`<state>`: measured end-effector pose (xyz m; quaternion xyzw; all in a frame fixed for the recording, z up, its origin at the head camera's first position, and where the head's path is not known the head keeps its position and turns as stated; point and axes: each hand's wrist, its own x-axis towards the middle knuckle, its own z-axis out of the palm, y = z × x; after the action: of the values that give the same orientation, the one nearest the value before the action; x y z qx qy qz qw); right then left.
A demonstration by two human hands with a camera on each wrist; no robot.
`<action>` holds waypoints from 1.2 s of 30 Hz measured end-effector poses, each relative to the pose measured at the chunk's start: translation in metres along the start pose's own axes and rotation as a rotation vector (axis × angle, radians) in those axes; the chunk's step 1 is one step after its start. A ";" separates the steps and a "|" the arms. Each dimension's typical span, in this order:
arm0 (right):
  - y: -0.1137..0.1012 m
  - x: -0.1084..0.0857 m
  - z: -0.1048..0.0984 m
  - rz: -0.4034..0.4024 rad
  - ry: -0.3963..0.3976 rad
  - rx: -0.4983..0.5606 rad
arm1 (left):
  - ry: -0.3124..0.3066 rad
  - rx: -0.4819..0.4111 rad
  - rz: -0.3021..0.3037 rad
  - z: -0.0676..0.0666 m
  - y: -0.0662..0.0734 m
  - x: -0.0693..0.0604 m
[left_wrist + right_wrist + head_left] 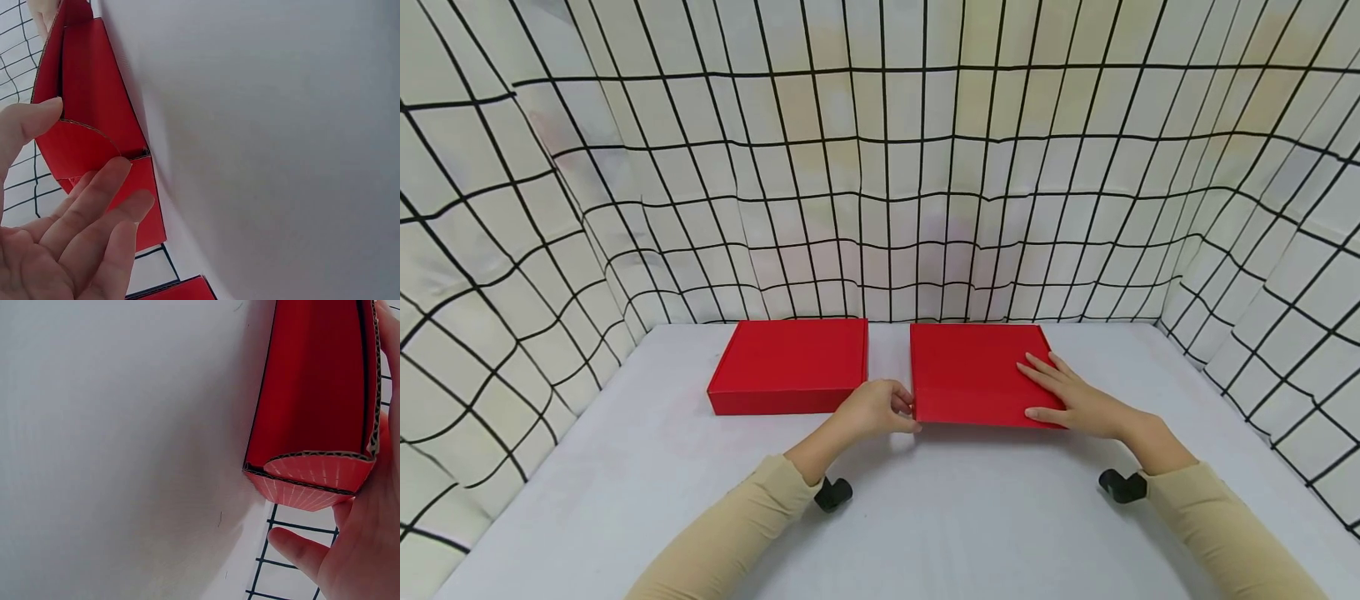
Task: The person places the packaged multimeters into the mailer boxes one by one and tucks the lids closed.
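Note:
Two red cardboard boxes lie on the white table. My left hand (pixel 874 408) is at the near left corner of the right-hand box (pixel 977 367). In the left wrist view, its thumb touches the edge of the lid's front flap (pixel 47 81), and its curled fingers rest along the side wall by a rounded end flap (pixel 81 147). My right hand (pixel 1086 402) lies with spread fingers over the lid's right edge. The box's front gapes, showing the red inside (pixel 319 381) and a rounded flap (pixel 319 467) in the right wrist view.
A second red box (pixel 790 354), closed, stands to the left with a narrow gap between the two. White cloth with a black grid (pixel 887 167) surrounds the table (pixel 970 533) at the back and sides. Black wrist cameras (pixel 833 495) sit under both sleeves.

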<state>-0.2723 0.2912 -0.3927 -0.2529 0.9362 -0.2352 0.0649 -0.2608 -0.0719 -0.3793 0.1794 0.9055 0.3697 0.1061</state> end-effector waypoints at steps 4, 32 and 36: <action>0.000 -0.001 -0.001 0.005 -0.002 0.006 | -0.013 -0.024 -0.006 0.001 -0.001 0.001; -0.007 0.000 -0.004 0.013 -0.007 -0.022 | 0.016 -0.045 0.056 -0.006 0.001 0.011; -0.007 0.001 -0.004 0.006 -0.010 -0.022 | 0.020 0.015 0.137 -0.002 0.001 0.021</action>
<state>-0.2710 0.2873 -0.3863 -0.2518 0.9392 -0.2234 0.0673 -0.2802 -0.0637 -0.3784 0.2378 0.8948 0.3712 0.0701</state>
